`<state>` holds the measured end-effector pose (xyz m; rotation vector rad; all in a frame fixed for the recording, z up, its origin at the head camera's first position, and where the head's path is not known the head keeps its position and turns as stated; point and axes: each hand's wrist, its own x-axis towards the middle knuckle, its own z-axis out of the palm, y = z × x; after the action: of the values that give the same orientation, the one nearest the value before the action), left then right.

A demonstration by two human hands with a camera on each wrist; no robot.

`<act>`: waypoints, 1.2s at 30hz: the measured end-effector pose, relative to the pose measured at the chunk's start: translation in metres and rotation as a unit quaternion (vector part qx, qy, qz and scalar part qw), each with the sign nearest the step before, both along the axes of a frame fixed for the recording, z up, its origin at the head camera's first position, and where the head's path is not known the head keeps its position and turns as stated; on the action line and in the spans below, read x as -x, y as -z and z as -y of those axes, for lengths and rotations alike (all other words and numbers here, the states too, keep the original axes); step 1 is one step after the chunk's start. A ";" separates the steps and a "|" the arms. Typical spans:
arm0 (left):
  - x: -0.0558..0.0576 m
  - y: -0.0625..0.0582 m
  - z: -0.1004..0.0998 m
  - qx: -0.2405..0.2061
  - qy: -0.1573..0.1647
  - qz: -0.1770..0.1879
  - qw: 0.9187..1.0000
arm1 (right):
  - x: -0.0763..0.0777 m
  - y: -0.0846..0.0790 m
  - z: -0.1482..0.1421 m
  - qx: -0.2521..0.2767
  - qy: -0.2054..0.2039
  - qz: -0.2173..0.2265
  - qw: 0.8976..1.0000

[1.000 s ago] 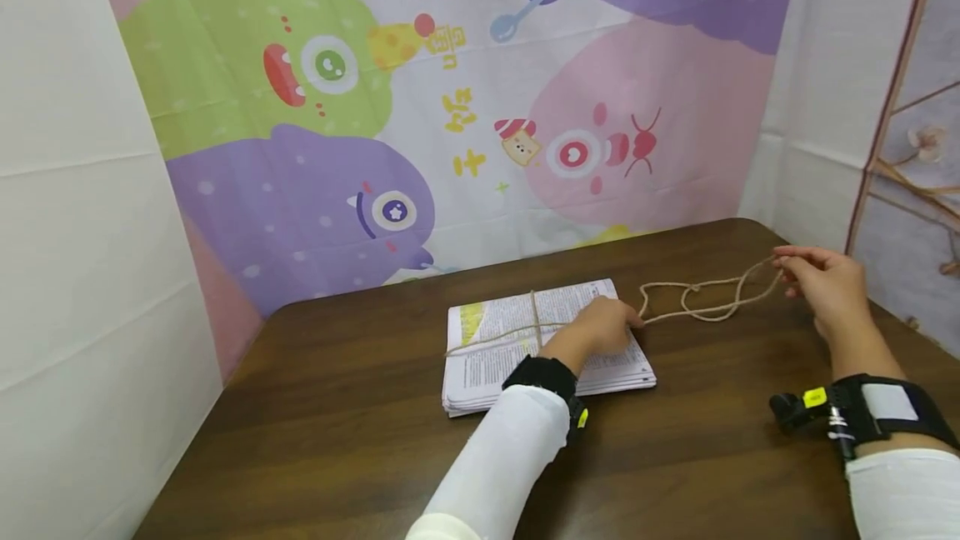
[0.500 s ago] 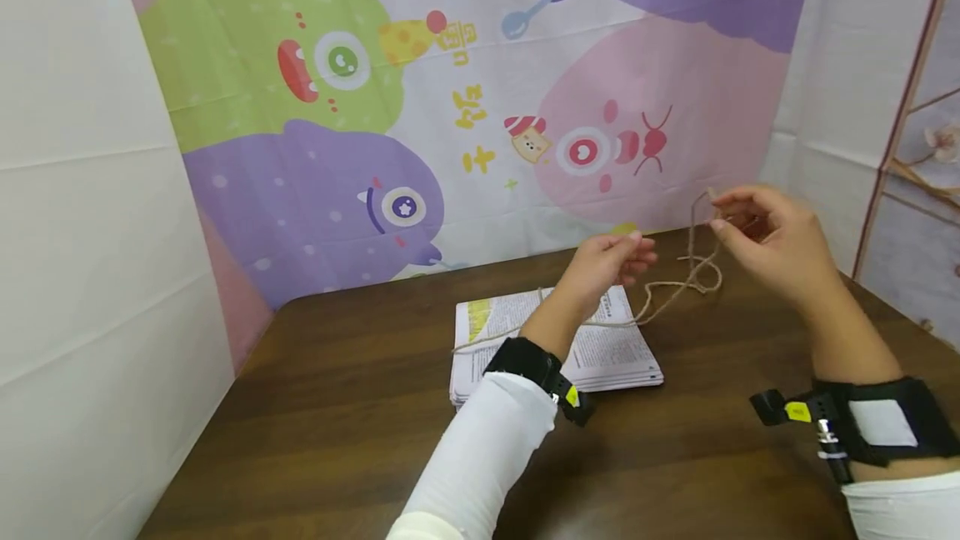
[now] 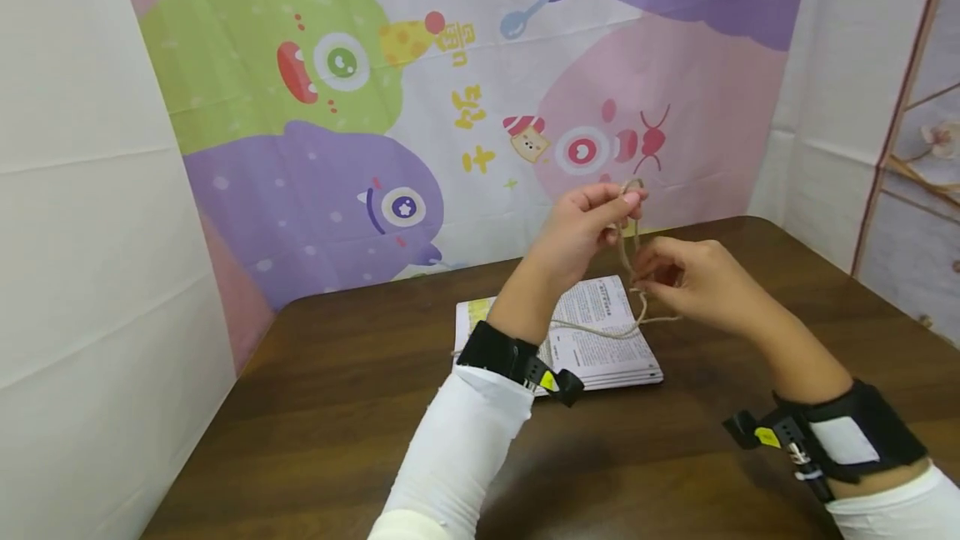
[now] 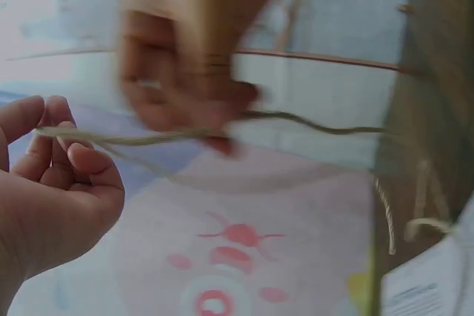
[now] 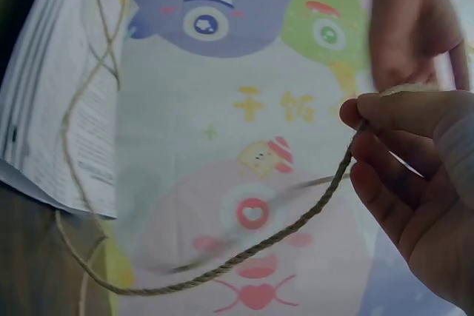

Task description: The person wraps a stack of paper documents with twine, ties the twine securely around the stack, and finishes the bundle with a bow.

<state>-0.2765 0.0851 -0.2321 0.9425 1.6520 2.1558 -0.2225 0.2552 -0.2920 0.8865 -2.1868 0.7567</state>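
A stack of printed paper sheets (image 3: 600,365) lies on the table with tan twine (image 5: 296,225) running across its top. My left hand (image 3: 570,232) is raised above the far side of the stack and holds a loop of the twine at its fingertips. Lower and to the right, my right hand (image 3: 697,286) pinches the twine between thumb and fingers, beyond the stack's right edge. In the right wrist view the twine sags from these fingers back to the papers. The left wrist view shows the right hand blurred beside the stretched strands.
The brown wooden table (image 3: 337,423) has rounded far corners. Behind it hangs a cloth with cartoon monsters (image 3: 390,208). White cloth (image 3: 75,232) closes off the left side, and a flowered panel (image 3: 926,190) stands at the right. Black camera straps (image 3: 498,352) circle both wrists.
My left hand has lifted off the stack and taken hold of a twine loop. My right hand has come left toward it with the twine, rising, then dropping lower.
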 end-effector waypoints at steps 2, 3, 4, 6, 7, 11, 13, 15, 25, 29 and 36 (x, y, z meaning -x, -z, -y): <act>-0.002 -0.010 0.014 -0.036 -0.002 -0.004 0.999 | 0.003 0.003 0.002 0.005 -0.015 0.016 1.000; -0.003 -0.014 0.023 -0.050 -0.003 -0.007 0.999 | 0.005 0.004 0.003 0.007 -0.020 0.023 1.000; -0.004 -0.018 0.033 -0.065 -0.008 -0.006 0.998 | 0.006 0.006 0.004 0.008 -0.023 0.029 0.999; -0.004 -0.024 0.057 -0.091 -0.018 0.001 0.996 | 0.009 0.008 0.006 0.010 -0.028 0.040 0.999; -0.003 -0.026 0.071 -0.101 -0.027 0.004 0.995 | 0.011 0.009 0.007 0.011 -0.030 0.045 0.999; 0.006 -0.025 0.127 -0.138 -0.067 0.019 0.988 | 0.020 0.016 0.006 0.015 -0.020 0.071 0.997; 0.012 -0.021 0.154 -0.153 -0.089 0.026 0.984 | 0.027 0.022 0.002 0.012 -0.002 0.093 0.996; 0.017 -0.015 0.178 -0.160 -0.112 0.032 0.980 | 0.037 0.030 -0.003 -0.011 0.019 0.120 0.993; 0.036 0.035 0.274 -0.125 -0.247 0.158 0.948 | 0.085 0.077 -0.019 -0.208 0.063 0.179 0.959; 0.045 0.061 0.299 -0.073 -0.291 0.232 0.925 | 0.089 0.082 -0.023 -0.239 0.086 0.163 0.953; 0.054 0.097 0.341 0.046 -0.269 0.258 0.927 | 0.084 0.073 -0.050 -0.247 0.146 0.215 0.934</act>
<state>-0.3303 -0.2559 -0.3295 -0.1485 1.8342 2.3324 -0.3066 0.3055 -0.3652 0.6326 -2.8933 0.2648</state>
